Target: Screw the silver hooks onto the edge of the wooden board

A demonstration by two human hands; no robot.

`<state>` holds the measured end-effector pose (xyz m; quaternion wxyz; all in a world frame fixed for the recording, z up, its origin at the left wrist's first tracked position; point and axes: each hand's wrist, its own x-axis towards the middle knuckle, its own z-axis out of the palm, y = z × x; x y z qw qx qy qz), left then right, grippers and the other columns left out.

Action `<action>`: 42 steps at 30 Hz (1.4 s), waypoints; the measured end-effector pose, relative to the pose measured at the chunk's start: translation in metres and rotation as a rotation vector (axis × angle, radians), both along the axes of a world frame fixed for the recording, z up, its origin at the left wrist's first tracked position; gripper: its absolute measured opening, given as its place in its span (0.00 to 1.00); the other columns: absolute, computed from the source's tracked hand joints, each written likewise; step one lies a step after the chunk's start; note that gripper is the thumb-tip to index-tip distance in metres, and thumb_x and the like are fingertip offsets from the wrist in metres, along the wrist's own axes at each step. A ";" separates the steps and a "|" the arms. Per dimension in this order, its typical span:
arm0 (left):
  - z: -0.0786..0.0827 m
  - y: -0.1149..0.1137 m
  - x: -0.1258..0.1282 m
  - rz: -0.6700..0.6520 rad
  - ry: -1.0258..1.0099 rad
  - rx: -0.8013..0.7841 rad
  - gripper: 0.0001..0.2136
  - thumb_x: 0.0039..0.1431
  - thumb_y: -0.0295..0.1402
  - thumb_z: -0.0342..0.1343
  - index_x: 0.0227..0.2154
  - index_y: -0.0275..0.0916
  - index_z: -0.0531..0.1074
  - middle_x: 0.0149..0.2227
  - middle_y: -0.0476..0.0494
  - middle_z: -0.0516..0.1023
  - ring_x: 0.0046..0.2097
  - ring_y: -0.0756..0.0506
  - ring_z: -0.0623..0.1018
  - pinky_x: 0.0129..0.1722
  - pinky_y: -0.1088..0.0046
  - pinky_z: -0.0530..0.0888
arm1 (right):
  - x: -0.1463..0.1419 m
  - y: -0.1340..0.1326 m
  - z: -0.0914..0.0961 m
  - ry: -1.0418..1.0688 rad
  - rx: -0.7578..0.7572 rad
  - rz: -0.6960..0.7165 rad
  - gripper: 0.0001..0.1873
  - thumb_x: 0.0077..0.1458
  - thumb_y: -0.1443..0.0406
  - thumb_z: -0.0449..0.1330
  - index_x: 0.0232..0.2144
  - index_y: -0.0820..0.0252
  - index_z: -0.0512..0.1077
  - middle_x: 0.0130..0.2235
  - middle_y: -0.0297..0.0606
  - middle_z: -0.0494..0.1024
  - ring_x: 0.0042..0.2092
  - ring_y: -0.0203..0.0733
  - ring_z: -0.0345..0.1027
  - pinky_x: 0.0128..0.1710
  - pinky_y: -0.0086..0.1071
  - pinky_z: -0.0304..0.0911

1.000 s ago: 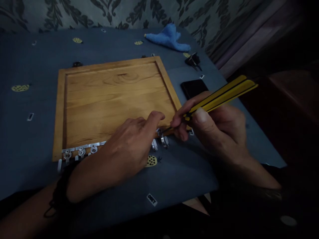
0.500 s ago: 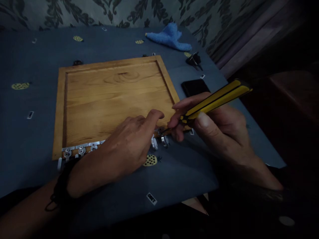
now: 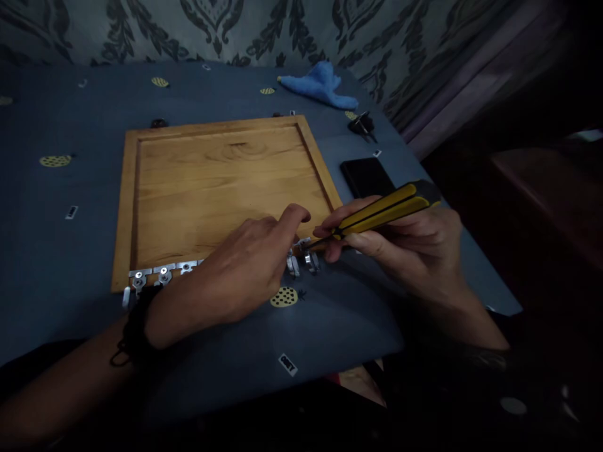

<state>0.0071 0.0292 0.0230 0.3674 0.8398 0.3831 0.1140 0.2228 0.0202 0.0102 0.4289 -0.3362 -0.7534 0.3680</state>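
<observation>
My right hand (image 3: 414,251) grips a yellow-and-black screwdriver (image 3: 384,210), tilted with its handle up to the right. Its thin shaft points down-left to a small metal fitting (image 3: 304,245) at the near right edge of a framed wooden board (image 3: 226,188). My left hand (image 3: 240,267) lies over the board's near edge with fingers bent around a silver metal hook strip (image 3: 188,267). That hand covers the strip's middle, and its fingertips are partly hidden. Screw heads show along the strip's left part, and rounded metal hooks (image 3: 311,260) stick out toward me.
A blue cloth (image 3: 320,88) lies at the back of the table (image 3: 282,339), which has a dark pineapple-print cover. On the right are a small dark clip-like object (image 3: 362,125) and a flat black object (image 3: 367,177). A patterned curtain or wall (image 3: 211,31) stands behind.
The screwdriver handle has come lower and closer as my right hand shifted slightly left. My left hand stays on the hook strip. The whole view has shifted a little.
</observation>
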 end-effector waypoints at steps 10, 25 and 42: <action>-0.004 0.001 -0.002 0.007 -0.045 0.022 0.15 0.65 0.29 0.42 0.54 0.40 0.58 0.43 0.39 0.79 0.48 0.42 0.78 0.49 0.60 0.74 | -0.007 -0.004 0.004 -0.042 -0.001 -0.139 0.04 0.60 0.63 0.62 0.34 0.54 0.78 0.27 0.31 0.80 0.30 0.37 0.76 0.33 0.32 0.72; -0.006 0.000 -0.008 -0.021 -0.076 0.011 0.18 0.65 0.26 0.42 0.57 0.41 0.54 0.52 0.39 0.76 0.53 0.44 0.75 0.53 0.61 0.71 | -0.010 0.018 0.007 0.360 0.059 -0.366 0.11 0.61 0.55 0.60 0.35 0.54 0.76 0.28 0.30 0.77 0.19 0.31 0.64 0.19 0.30 0.59; 0.003 -0.006 -0.016 -0.085 -0.081 0.055 0.21 0.63 0.22 0.44 0.58 0.38 0.55 0.57 0.36 0.74 0.58 0.45 0.75 0.58 0.63 0.73 | -0.026 0.037 -0.015 -0.116 -0.042 -0.180 0.16 0.51 0.53 0.66 0.32 0.61 0.76 0.22 0.31 0.71 0.23 0.34 0.59 0.21 0.28 0.52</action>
